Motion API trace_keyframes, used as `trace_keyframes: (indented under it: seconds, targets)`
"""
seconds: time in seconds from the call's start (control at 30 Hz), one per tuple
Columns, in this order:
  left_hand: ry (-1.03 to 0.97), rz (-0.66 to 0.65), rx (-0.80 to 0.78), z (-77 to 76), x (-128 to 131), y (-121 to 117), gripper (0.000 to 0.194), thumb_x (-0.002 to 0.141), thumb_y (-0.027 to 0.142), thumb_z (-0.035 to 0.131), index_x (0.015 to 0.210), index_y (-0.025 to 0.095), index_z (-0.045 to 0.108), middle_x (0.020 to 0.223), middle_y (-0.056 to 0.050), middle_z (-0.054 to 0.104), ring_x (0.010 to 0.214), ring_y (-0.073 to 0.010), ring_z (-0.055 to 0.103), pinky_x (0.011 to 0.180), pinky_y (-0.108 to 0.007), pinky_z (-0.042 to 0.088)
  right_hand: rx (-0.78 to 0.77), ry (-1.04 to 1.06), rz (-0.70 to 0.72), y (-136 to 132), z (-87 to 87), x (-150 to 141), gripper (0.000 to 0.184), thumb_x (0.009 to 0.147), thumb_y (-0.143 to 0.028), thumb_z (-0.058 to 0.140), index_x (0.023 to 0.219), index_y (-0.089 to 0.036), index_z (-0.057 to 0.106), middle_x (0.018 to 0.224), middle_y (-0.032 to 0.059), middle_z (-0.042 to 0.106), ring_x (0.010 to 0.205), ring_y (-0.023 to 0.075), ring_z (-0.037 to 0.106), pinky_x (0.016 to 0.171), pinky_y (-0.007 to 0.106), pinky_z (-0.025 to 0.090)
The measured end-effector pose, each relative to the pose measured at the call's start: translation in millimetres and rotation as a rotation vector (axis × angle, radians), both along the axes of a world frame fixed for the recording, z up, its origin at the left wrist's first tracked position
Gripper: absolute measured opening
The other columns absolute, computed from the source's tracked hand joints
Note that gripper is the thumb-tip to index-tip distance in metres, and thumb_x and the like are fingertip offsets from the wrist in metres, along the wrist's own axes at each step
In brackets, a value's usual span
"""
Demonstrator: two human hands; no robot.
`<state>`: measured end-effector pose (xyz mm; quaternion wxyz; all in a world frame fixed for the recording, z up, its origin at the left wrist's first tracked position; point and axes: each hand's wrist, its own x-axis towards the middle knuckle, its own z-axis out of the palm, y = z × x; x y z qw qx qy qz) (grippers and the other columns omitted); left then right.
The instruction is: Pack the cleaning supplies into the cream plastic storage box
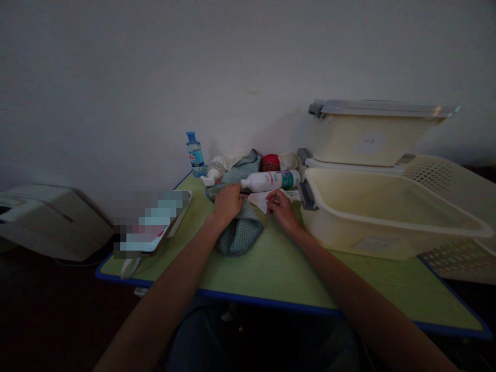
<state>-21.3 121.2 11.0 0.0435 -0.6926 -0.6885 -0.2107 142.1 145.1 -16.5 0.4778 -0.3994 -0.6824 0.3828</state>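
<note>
My left hand (pixel 228 200) is closed on a grey-blue textured cloth (pixel 242 232), whose near part hangs in a fold over the table. The fingertips are partly hidden. My right hand (pixel 281 207) has its fingers curled together at the edge of a thin white cloth or tissue (pixel 258 200). Just behind both hands, a white bottle (pixel 267 181) with a green and pink label lies on its side. A clear pump bottle (pixel 217 169) with a white head leans to the left, next to more of the grey-blue cloth. Behind the white bottle is a red round item (pixel 270 162).
A blue bottle (pixel 196 157) stands at the table's back left corner. A tablet-like device (pixel 180 214), partly blurred out, is propped at left. Cream plastic bins (pixel 360 240) fill the right side, with a lidded box (pixel 360 137) behind. The green table (pixel 256 274) has a blue edge.
</note>
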Motion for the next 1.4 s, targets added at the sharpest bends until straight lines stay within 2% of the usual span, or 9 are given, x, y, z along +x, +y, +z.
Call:
trace_keyframes:
  seconds: [0.33, 0.6, 0.9, 1.4]
  targets:
    - [-0.12, -0.053, 0.11, -8.8, 5, 7, 0.041, 0.078, 0.012, 0.054, 0.117, 0.009, 0.044, 0.116, -0.015, 0.048, 0.11, -0.0268, 0.048, 0.09, -0.038, 0.043, -0.024, 0.018, 0.028, 2, -4.1, -1, 0.019, 0.056, -0.016, 0.042, 0.074, -0.022, 0.043, 0.061, -0.0056, 0.042, 0.056, 0.0133, 0.045, 0.053, 0.025, 0.038]
    - [-0.19, -0.097, 0.136, -17.6, 3, 12, 0.044, 0.075, 0.008, 0.053, 0.118, 0.008, 0.043, 0.116, -0.017, 0.047, 0.109, -0.0283, 0.049, 0.088, -0.041, 0.044, -0.027, 0.017, 0.065, 1, -4.9, -2, 0.019, 0.056, -0.015, 0.041, 0.074, -0.023, 0.042, 0.063, -0.0052, 0.043, 0.058, 0.0134, 0.046, 0.053, 0.025, 0.036]
    - [-0.236, -0.212, 0.16, -29.5, -2, 24, 0.056, 0.073, 0.004, 0.05, 0.127, 0.009, 0.038, 0.124, -0.017, 0.048, 0.116, -0.0272, 0.046, 0.094, -0.041, 0.041, -0.011, -0.002, 0.097, -3, -0.4, -1, 0.016, 0.06, -0.016, 0.04, 0.074, -0.023, 0.041, 0.06, -0.0063, 0.043, 0.053, 0.0127, 0.046, 0.052, 0.025, 0.035]
    - [-0.279, -0.226, 0.18, -28.0, -2, 24, 0.051, 0.071, 0.004, 0.051, 0.121, 0.011, 0.041, 0.11, -0.012, 0.047, 0.102, -0.025, 0.051, 0.088, -0.04, 0.044, 0.016, -0.016, 0.083, -1, -4.1, -2, 0.013, 0.061, -0.02, 0.042, 0.074, -0.023, 0.04, 0.062, -0.0048, 0.043, 0.054, 0.0132, 0.043, 0.05, 0.025, 0.034]
